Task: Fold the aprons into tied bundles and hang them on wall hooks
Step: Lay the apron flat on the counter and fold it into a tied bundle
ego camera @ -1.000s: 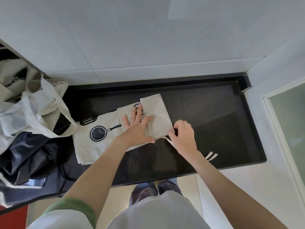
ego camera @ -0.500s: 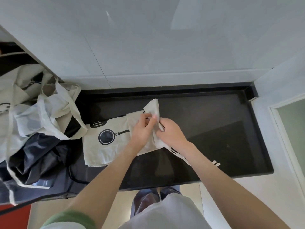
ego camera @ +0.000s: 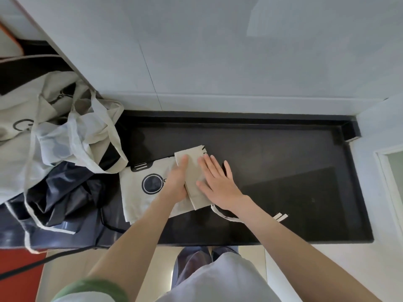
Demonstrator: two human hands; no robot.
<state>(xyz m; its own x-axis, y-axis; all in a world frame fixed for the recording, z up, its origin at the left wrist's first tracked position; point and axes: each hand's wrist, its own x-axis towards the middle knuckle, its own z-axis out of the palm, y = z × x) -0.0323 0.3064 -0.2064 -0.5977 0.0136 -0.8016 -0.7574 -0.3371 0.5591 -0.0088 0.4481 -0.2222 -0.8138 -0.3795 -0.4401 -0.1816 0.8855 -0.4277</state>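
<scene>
Two bare hands lay on the cloth, neither gripping it. The left hand (ego camera: 177, 182) pressed along the left edge of the folded band with its fingers straight. The right hand (ego camera: 218, 186) lay spread, palm down, on the band's right side, with its fingertips reaching past the cloth onto the black stone bench (ego camera: 294, 171).

Beneath them was the beige cotton apron with a dark round print (ego camera: 130, 199), on the bench left of centre. Its right part was doubled over into a narrow band and its left part lay flat. A white tie strap (ego camera: 226, 217) looped out from under the right wrist and ran right along the near side of the bench.

As I judged it, the band would spring open once the palms lifted, since nothing but their weight held the crease. The strap could also snag on the right forearm lying across it and drag the fold askew.

By count there were two hands, one apron being folded, one strap loop and two strap ends (ego camera: 282, 216). On the far left sat one heap of crumpled pale aprons (ego camera: 65, 138), their number unclear, with one dark navy cloth (ego camera: 61, 192) below it. No hooks showed on the grey tiled wall (ego camera: 218, 51).
</scene>
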